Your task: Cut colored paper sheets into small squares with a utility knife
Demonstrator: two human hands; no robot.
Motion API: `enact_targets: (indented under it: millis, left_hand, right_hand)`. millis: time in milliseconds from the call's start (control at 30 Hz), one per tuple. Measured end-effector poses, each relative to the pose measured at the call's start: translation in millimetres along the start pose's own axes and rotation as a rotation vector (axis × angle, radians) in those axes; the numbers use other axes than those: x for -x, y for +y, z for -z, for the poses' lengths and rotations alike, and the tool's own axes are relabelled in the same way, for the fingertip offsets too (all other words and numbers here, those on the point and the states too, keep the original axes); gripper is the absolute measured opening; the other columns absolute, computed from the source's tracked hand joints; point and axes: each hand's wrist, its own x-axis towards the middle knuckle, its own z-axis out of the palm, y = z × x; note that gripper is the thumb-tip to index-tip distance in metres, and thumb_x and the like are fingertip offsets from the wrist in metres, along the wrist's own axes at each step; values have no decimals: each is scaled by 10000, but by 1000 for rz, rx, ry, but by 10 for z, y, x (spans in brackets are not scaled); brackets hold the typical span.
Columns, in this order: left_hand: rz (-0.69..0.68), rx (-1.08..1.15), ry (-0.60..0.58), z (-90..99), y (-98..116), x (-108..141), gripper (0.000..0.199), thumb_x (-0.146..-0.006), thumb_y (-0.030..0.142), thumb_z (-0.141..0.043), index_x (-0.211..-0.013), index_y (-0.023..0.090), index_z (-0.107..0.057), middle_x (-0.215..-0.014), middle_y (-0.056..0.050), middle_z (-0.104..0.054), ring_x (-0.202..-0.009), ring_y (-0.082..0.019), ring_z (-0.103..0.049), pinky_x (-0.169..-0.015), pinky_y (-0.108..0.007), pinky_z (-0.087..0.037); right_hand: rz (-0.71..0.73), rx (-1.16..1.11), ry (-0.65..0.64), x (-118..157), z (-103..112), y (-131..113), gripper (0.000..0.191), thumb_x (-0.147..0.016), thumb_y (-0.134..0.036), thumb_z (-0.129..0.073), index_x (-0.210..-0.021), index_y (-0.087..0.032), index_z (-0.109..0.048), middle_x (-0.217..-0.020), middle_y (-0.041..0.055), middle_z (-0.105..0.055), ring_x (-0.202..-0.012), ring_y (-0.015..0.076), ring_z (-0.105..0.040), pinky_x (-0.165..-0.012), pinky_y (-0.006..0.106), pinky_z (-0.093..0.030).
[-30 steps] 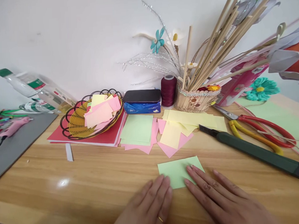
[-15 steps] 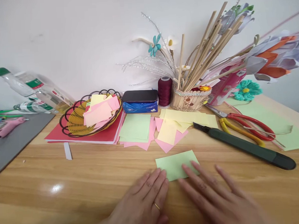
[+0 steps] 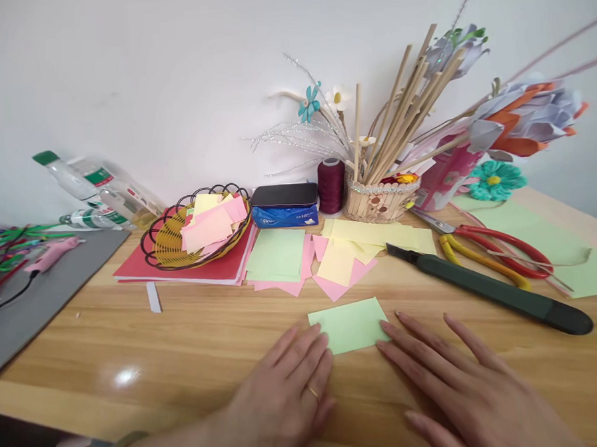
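A green piece of paper [image 3: 351, 324], apparently folded, lies flat on the wooden table between my hands. The fingertips of my left hand [image 3: 291, 384] rest on its lower left corner, with the fingers stretched out side by side. A ring circles one finger. My right hand [image 3: 451, 379] lies with fingers spread, its fingertips touching the paper's right edge. Just behind are a pile of yellow paper pieces [image 3: 379, 232] and a stack of green sheets [image 3: 276, 251] over pink ones. The green-handled utility knife [image 3: 482, 284] lies beyond my right hand.
Scissors [image 3: 499, 239] with red and yellow handles lie on the right. At the back stand a stick-filled wooden basket [image 3: 377, 203], a maroon thread spool [image 3: 331, 188] and a phone [image 3: 284, 195] on a tissue pack. A wicker basket [image 3: 162, 247] holds paper scraps. Bottles [image 3: 121, 193] lean at left.
My right hand has slid right, from on top of the green paper to its right edge. The left hand stays at the left corner. The camera view has shifted slightly.
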Motion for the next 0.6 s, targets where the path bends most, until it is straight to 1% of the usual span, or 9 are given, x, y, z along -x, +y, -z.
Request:
enact_targets:
  millis: [67,100,133,200,267,367,433,500,600]
  left_hand:
    - [6,41,27,-42,-20,-123,204,-902,187,-483,-1022,80,-608,-962,-93,-661,-1041,-249,-563,-960,-390,-429]
    - [-1,45,-42,-59,-31,-192,221,-887,170,-501,-1074,91,-590,-910,-78,-645,-984,-237,-572,-917,-377,-455]
    - [-21,34,-143,-70,-41,-259,282,-875,156,-518,-1149,104,-557,-885,-67,-624,-932,-227,-574,-858,-357,-483]
    - [-55,-8,-324,-73,-53,-367,385,-876,158,-526,-1257,125,-483,-871,-55,-589,-856,-208,-563,-755,-316,-503]
    - [-96,-49,-408,-57,-52,-416,407,-901,163,-497,-1300,112,-438,-890,-60,-577,-857,-203,-553,-749,-306,-497]
    - [-163,-82,-425,-22,-38,-379,396,-923,155,-446,-1306,56,-419,-962,-91,-587,-977,-226,-541,-823,-315,-480]
    - [-184,-86,-419,-3,-34,-309,385,-926,155,-439,-1294,41,-425,-1025,-109,-591,-1064,-241,-521,-860,-319,-474]
    - [-174,-76,-395,15,-41,-228,342,-939,161,-432,-1264,57,-455,-1055,-110,-596,-1104,-234,-514,-885,-314,-472]
    - [-115,-44,-331,54,-68,-110,253,-959,164,-419,-1178,88,-520,-1041,-88,-617,-1103,-207,-535,-912,-296,-475]
  right_hand:
    - [-6,1,-7,-6,-13,-5,466,-828,-462,-497,-1184,-177,-594,-1260,69,-591,-1164,247,-516,-1085,459,-130]
    - [-10,5,-9,-6,-20,-2,473,-829,-469,-498,-1193,-181,-588,-1267,66,-587,-1180,251,-502,-1083,466,-138]
    - [-15,10,-10,-4,-26,5,478,-829,-471,-500,-1203,-184,-582,-1273,64,-582,-1196,258,-488,-1075,475,-157]
    - [-17,16,-6,5,-34,30,476,-831,-470,-502,-1214,-197,-574,-1274,58,-582,-1207,271,-476,-1046,488,-214]
    - [-15,16,4,16,-38,60,454,-839,-454,-501,-1219,-215,-570,-1269,45,-587,-1195,269,-488,-1025,488,-251]
    - [-19,10,13,33,-40,91,431,-852,-439,-492,-1228,-239,-563,-1283,24,-577,-1185,249,-500,-1022,478,-263]
    - [-24,-3,6,46,-44,96,423,-858,-425,-488,-1236,-248,-555,-1303,20,-560,-1204,244,-484,-1014,476,-283]
    - [-29,-11,-6,57,-51,94,425,-861,-417,-485,-1251,-258,-543,-1322,18,-540,-1226,245,-463,-993,482,-319]
    - [-33,5,-20,63,-69,92,440,-867,-416,-474,-1276,-261,-521,-1349,17,-509,-1235,251,-455,-962,496,-355]
